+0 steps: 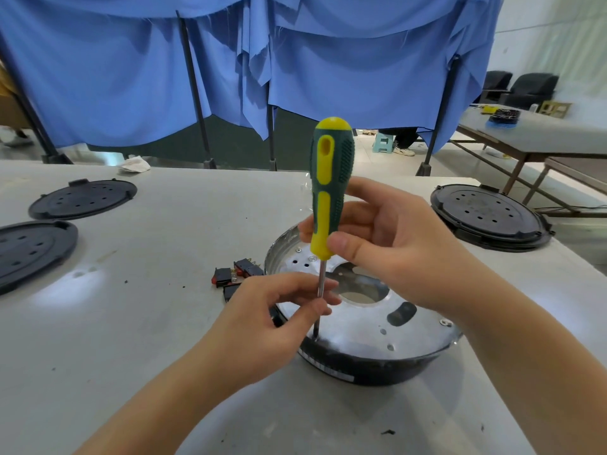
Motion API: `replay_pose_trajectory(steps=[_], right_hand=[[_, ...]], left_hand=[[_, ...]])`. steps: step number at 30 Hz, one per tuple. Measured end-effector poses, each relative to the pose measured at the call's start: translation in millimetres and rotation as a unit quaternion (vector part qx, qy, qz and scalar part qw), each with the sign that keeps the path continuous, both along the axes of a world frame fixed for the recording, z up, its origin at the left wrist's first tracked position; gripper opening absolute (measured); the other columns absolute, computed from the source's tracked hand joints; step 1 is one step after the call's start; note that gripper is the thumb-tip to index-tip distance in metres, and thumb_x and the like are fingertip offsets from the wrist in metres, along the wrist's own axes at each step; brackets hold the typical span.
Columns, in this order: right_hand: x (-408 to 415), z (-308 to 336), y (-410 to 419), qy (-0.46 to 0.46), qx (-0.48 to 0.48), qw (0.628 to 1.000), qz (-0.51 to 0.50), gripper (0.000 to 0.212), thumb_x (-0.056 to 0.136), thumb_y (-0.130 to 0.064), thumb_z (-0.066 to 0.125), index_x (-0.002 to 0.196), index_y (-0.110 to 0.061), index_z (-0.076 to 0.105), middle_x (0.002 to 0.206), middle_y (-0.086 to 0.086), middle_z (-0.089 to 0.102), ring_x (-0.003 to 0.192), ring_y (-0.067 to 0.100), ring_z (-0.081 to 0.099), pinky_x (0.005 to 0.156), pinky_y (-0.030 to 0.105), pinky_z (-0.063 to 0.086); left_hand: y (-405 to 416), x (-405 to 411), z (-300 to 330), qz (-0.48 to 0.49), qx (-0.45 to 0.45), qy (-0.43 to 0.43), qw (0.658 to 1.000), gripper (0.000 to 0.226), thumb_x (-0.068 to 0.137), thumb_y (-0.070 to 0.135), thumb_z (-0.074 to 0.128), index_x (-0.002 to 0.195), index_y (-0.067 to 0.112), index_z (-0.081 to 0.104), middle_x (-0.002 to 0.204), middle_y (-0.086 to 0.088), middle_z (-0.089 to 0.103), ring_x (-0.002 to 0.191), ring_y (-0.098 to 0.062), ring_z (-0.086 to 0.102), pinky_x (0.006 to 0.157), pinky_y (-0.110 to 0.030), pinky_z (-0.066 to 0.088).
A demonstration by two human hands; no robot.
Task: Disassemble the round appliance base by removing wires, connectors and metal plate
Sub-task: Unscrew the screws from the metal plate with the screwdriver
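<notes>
- Left hand sits closest, pinching the screwdriver shaft to keep the tip steady on a screw, I guess.
- Right hand wraps the handle's lower end, driver upright.
- Base with plate sits near the table's front edge, toward the right.

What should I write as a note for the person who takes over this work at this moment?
Right hand grips the screwdriver handle, held upright.
Left hand pinches its shaft, steadying the tip at the near-left edge of the metal plate.
The plate sits in the round base on the table.
Done: several red-and-black switches lie left of the base.
Left: the plate, with two screws visible, at its right rim and far side.
</notes>
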State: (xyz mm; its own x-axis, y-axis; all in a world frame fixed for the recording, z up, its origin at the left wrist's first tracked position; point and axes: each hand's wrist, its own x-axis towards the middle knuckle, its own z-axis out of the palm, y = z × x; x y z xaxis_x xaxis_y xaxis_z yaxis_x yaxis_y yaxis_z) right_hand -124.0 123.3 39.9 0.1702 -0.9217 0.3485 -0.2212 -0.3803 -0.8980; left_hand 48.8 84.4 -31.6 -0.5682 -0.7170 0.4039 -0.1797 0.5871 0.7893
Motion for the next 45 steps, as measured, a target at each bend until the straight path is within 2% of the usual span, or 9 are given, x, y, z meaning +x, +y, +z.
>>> replay_pose_trajectory(steps=[8,12,18,26,28,32,35,40,45], right_hand=[[5,0,-1,0.061,-0.016,0.995,-0.078,0.035,0.076,-0.021,0.077,0.109,-0.024,0.065,0.1,-0.005,0.072,0.09,0.008,0.068,0.083,0.023,0.056],[2,0,-1,0.035,-0.024,0.997,-0.065,0.033,0.08,-0.007,0.073,0.11,-0.017,0.065,0.095,0.0,0.074,0.089,0.012,0.071,0.083,0.026,0.057],[-2,2,-1,-0.009,-0.033,0.999,-0.041,0.039,0.083,0.002,0.066,0.116,-0.017,0.059,0.097,0.005,0.074,0.094,0.019,0.071,0.085,0.032,0.056],[-14,13,3,-0.043,-0.039,0.996,-0.068,0.038,0.081,0.005,0.066,0.114,-0.014,0.059,0.095,0.006,0.074,0.09,0.018,0.072,0.078,0.024,0.056],[-17,13,2,-0.006,-0.025,0.996,-0.082,0.039,0.08,0.001,0.069,0.115,-0.014,0.059,0.095,0.004,0.075,0.089,0.018,0.072,0.079,0.025,0.057],[-18,12,1,0.056,0.002,0.995,-0.088,0.039,0.079,-0.004,0.072,0.114,-0.016,0.059,0.093,-0.002,0.075,0.085,0.011,0.072,0.079,0.023,0.057],[-18,11,0,0.075,0.001,0.993,-0.094,0.039,0.079,-0.006,0.073,0.114,-0.017,0.058,0.094,-0.003,0.074,0.085,0.01,0.072,0.081,0.022,0.057],[-19,10,0,0.087,0.003,0.991,-0.101,0.04,0.079,-0.008,0.073,0.115,-0.017,0.057,0.095,-0.002,0.073,0.085,0.011,0.072,0.083,0.026,0.057],[-19,10,0,0.101,0.003,0.99,-0.102,0.039,0.08,-0.011,0.073,0.113,-0.024,0.056,0.096,-0.003,0.072,0.087,0.01,0.072,0.085,0.027,0.057]], left_hand=[[-1,-4,0,0.057,-0.006,0.034,0.998,0.014,0.069,0.018,0.082,0.071,0.028,0.072,0.069,0.013,0.072,0.065,-0.005,0.068,0.064,-0.011,0.05],[0,-5,0,0.068,-0.011,0.032,0.997,0.016,0.067,0.04,0.077,0.073,0.027,0.069,0.07,0.013,0.07,0.069,-0.006,0.067,0.066,-0.011,0.049],[-1,3,0,0.055,-0.104,-0.099,0.988,0.005,0.081,0.035,0.063,0.082,0.031,0.067,0.089,0.017,0.064,0.099,-0.005,0.057,0.095,-0.025,0.038],[-7,0,11,0.041,-0.076,-0.225,0.971,0.017,0.083,0.033,0.058,0.069,0.03,0.067,0.08,0.019,0.064,0.089,0.002,0.057,0.115,-0.023,0.01],[-10,-4,17,0.04,-0.056,-0.257,0.964,0.015,0.081,0.032,0.062,0.07,0.03,0.071,0.079,0.02,0.067,0.087,0.005,0.056,0.111,-0.022,0.018],[-17,-12,36,0.048,0.011,-0.371,0.927,0.01,0.071,0.044,0.068,0.071,0.035,0.072,0.073,0.016,0.07,0.079,0.002,0.058,0.075,-0.022,0.05],[-24,-25,51,0.012,0.046,-0.481,0.875,0.02,0.067,0.049,0.074,0.07,0.03,0.07,0.074,0.014,0.071,0.067,-0.002,0.061,0.053,-0.018,0.045],[-26,-48,63,-0.029,0.017,-0.593,0.805,0.026,0.075,0.039,0.072,0.085,0.016,0.069,0.079,0.001,0.068,0.067,-0.018,0.06,0.06,-0.026,0.048],[-24,-58,69,-0.056,-0.014,-0.631,0.773,0.026,0.081,0.031,0.066,0.065,0.024,0.048,0.064,0.006,0.051,0.059,-0.011,0.05,0.055,-0.023,0.044]])
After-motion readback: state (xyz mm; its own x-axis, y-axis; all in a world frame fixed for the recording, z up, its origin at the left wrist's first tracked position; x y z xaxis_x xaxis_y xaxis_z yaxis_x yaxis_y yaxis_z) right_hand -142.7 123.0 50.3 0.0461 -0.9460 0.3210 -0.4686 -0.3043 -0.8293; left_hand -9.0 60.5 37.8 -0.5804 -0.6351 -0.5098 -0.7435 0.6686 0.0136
